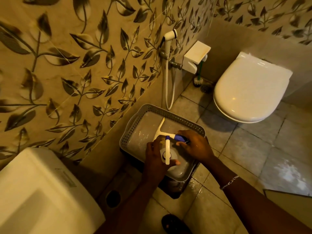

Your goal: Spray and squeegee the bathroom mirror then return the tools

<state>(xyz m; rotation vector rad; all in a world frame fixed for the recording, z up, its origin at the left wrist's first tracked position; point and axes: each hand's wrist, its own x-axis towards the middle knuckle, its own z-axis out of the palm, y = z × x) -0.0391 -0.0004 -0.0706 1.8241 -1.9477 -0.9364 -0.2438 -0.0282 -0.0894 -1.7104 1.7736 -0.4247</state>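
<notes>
A grey perforated basket (162, 110) sits on a dark stand by the leaf-patterned wall. Inside it lies a squeegee (159, 128) with a white blade and blue handle. My right hand (194, 145) is closed around that blue handle. My left hand (154, 156) grips a clear spray bottle (168, 155) with a white trigger head and blue nozzle, held upright over the basket's near half. The mirror is out of view.
A white sink (38, 191) fills the lower left. A closed white toilet (248, 88) stands at the right, with a bidet sprayer (169, 39) and hose on the wall, a white shelf and a toilet brush (197, 80) beside it. The tiled floor (253, 146) looks wet.
</notes>
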